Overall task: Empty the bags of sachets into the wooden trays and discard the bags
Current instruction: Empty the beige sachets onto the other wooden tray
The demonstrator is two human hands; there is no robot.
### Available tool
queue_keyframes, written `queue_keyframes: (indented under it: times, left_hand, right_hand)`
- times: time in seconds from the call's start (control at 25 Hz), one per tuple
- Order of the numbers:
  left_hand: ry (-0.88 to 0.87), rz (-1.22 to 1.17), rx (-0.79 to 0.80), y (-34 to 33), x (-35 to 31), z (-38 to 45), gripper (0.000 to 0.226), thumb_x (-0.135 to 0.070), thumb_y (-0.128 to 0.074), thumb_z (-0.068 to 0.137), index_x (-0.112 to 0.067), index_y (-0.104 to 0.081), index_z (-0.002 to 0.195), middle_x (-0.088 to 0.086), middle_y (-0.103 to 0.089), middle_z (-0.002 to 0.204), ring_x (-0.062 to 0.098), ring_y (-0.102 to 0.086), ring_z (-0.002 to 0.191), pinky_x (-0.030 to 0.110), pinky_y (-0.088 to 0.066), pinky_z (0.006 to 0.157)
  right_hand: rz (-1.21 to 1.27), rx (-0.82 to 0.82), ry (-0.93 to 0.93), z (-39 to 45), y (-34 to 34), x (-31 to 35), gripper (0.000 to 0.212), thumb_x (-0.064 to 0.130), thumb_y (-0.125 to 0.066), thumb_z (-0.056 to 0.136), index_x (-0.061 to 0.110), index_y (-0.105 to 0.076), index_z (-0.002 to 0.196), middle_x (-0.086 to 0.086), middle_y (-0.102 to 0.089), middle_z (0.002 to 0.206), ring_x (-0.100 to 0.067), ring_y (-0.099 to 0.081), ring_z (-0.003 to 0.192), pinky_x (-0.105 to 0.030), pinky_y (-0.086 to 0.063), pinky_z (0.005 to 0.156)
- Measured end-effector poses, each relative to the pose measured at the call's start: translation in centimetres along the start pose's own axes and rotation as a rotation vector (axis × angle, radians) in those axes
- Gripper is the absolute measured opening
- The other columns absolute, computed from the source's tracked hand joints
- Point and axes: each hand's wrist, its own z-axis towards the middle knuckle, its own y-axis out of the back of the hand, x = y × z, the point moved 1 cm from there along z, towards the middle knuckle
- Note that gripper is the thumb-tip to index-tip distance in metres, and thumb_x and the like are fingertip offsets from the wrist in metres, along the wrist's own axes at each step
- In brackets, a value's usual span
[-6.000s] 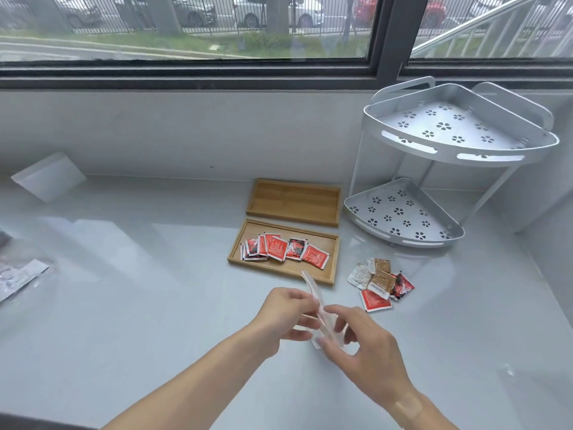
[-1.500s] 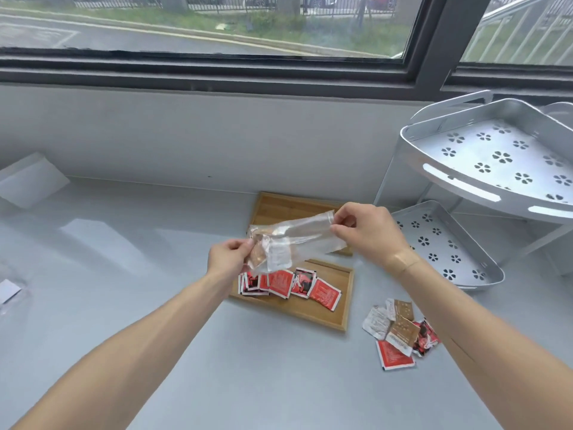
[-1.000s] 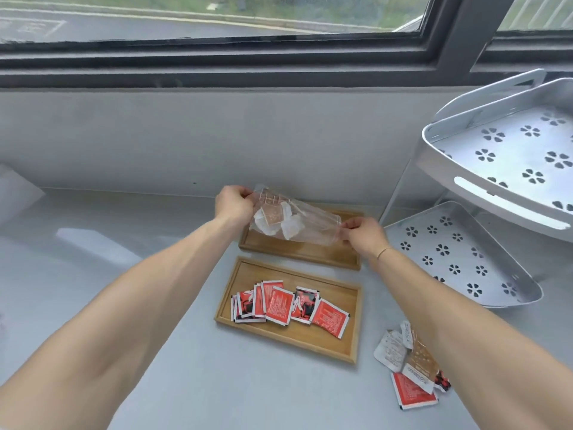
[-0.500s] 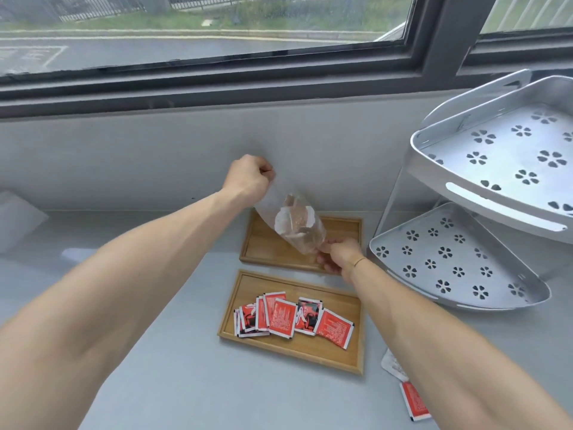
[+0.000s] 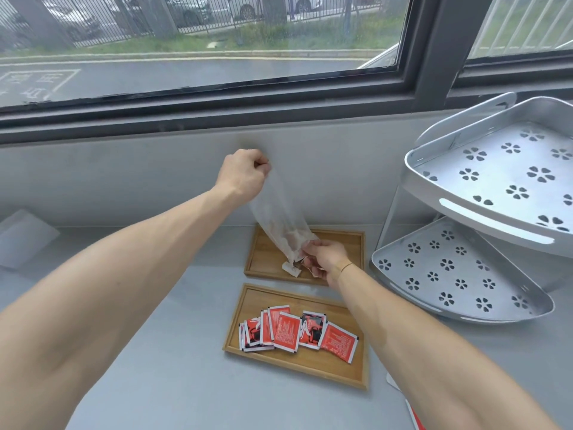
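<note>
Clear plastic forms the bag (image 5: pixel 280 218), which is held upended over the far wooden tray (image 5: pixel 347 240). Its closed end is gripped high up in the left hand (image 5: pixel 243 176), whose fingers are curled tight into a fist around the plastic. Its open mouth is pinched low down by the fingers of the right hand (image 5: pixel 324 259), just above the tray floor. Brownish sachets are seen bunched inside the lower part of the bag, and a few pale sachets (image 5: pixel 293 268) are lying on the tray beneath the mouth. The near wooden tray (image 5: pixel 297 367) is noted just in front of the far one on the grey desk (image 5: pixel 173 352), with a row of red sachets (image 5: pixel 297 330) overlapping inside it. A two-tier metal corner rack (image 5: pixel 483 212) is recorded to the right of the trays.
</note>
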Motion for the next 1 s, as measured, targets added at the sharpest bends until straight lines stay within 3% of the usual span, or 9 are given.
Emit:
queue_keyframes:
  times: [0.16, 0.28, 0.36, 0.48, 0.64, 0.72, 0.8, 0.92, 1.0]
  left_hand:
    - [-0.006, 0.004, -0.019, 0.8, -0.1, -0.2, 0.014, -0.018, -0.057, 0.090, -0.018, -0.071, 0.090, 0.004, -0.071, 0.090, 0.024, -0.062, 0.080, 0.031, -0.052, 0.078]
    - [0.000, 0.009, -0.038, 1.2, 0.2, -0.6, 0.014, -0.020, -0.057, 0.091, -0.019, -0.071, 0.091, 0.003, -0.072, 0.092, 0.024, -0.063, 0.086, 0.030, -0.052, 0.079]
    - [0.001, 0.003, -0.047, 1.6, 0.2, -1.0, 0.015, -0.021, -0.056, 0.092, -0.018, -0.071, 0.092, 0.003, -0.072, 0.095, 0.024, -0.064, 0.089, 0.031, -0.051, 0.080]
    - [0.037, -0.026, -0.050, 2.2, 0.3, -2.5, 0.017, -0.022, -0.054, 0.093, -0.017, -0.071, 0.096, 0.002, -0.071, 0.096, 0.022, -0.063, 0.091, 0.028, -0.048, 0.078]
    - [0.072, -0.159, -0.017, 2.0, 0.2, -5.1, 0.015, -0.020, -0.054, 0.094, -0.016, -0.068, 0.098, 0.003, -0.069, 0.095, 0.022, -0.063, 0.090, 0.029, -0.047, 0.079]
    - [0.113, -0.275, 0.023, 0.8, 0.3, -6.9, 0.015, -0.016, -0.052, 0.093, -0.017, -0.067, 0.095, 0.003, -0.067, 0.096, 0.021, -0.060, 0.091, 0.028, -0.044, 0.077]
    - [0.164, -0.410, 0.070, -0.6, 0.3, -9.4, 0.017, -0.013, -0.050, 0.089, -0.019, -0.065, 0.085, 0.005, -0.067, 0.095, 0.020, -0.057, 0.088, 0.030, -0.044, 0.075]
    - [0.211, -0.571, 0.166, -2.9, -0.2, -13.8, 0.018, -0.011, -0.046, 0.091, -0.016, -0.062, 0.085, 0.002, -0.062, 0.083, 0.020, -0.053, 0.080, 0.031, -0.041, 0.067]
    - [0.226, -0.616, 0.244, -4.4, -0.3, -16.6, 0.017, -0.012, -0.045, 0.091, -0.017, -0.059, 0.083, 0.000, -0.058, 0.076, 0.021, -0.050, 0.074, 0.031, -0.038, 0.063]
  right_hand:
    - [0.002, 0.007, 0.014, -0.4, -0.3, 0.2, 0.009, 0.010, -0.065, 0.091, 0.015, -0.060, 0.086, -0.003, -0.068, 0.073, -0.002, -0.052, 0.034, -0.011, -0.035, 0.033]
    - [0.007, 0.008, 0.030, -1.1, -0.2, 0.4, 0.005, 0.011, -0.065, 0.091, 0.013, -0.062, 0.094, -0.004, -0.068, 0.074, -0.003, -0.052, 0.036, -0.012, -0.036, 0.033]
    - [0.014, 0.000, 0.058, -1.9, 0.2, 0.5, 0.015, 0.011, -0.067, 0.090, 0.011, -0.064, 0.105, -0.006, -0.069, 0.080, -0.007, -0.055, 0.042, -0.014, -0.039, 0.035]
    - [-0.019, 0.009, 0.105, -4.0, 1.5, 0.6, 0.028, 0.014, -0.071, 0.084, 0.011, -0.064, 0.112, -0.008, -0.068, 0.090, -0.013, -0.062, 0.061, -0.022, -0.047, 0.046]
    - [0.061, 0.110, 0.116, -7.6, 4.2, 0.4, 0.009, 0.018, -0.068, 0.085, 0.016, -0.068, 0.094, -0.005, -0.071, 0.092, -0.020, -0.061, 0.082, -0.031, -0.051, 0.064]
    - [0.116, 0.175, 0.108, -9.8, 5.7, -0.3, 0.016, 0.025, -0.069, 0.085, 0.018, -0.067, 0.100, -0.002, -0.074, 0.093, -0.022, -0.066, 0.086, -0.036, -0.052, 0.076]
    - [0.163, 0.194, 0.099, -12.1, 7.0, -1.4, 0.030, 0.033, -0.068, 0.087, 0.016, -0.063, 0.111, -0.003, -0.074, 0.087, -0.021, -0.070, 0.080, -0.036, -0.052, 0.073]
    - [0.301, 0.042, 0.123, -15.0, 8.7, -3.8, 0.045, 0.038, -0.069, 0.086, 0.013, -0.059, 0.122, -0.017, -0.064, 0.116, -0.036, -0.063, 0.113, -0.039, -0.058, 0.070]
    - [0.346, -0.130, 0.170, -16.5, 10.1, -6.0, 0.043, 0.028, -0.073, 0.084, 0.010, -0.060, 0.121, -0.010, -0.066, 0.110, -0.029, -0.067, 0.100, -0.036, -0.056, 0.069]
